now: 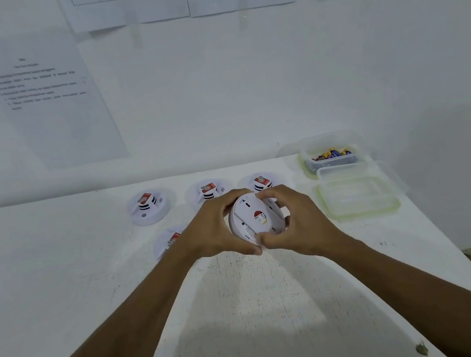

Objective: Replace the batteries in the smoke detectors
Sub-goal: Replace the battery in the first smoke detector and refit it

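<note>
Both your left hand (216,229) and right hand (294,218) grip the smoke detector (255,217) above the worktop (55,273) (back facing you); twisting too hard could make it slip.

Plain workroom: white table (55,273) with smoke detectors (148,208) and battery tub (331,158), printed sheets (59,115) on the wall (242,82)

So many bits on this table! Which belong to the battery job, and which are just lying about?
Part of the job:
- smoke detector, gripped by the left hand and right hand
- four other detectors on the table
- tub of batteries

Just lying about:
- printed sheets on the wall
- empty clear tub, purpose unclear
</note>
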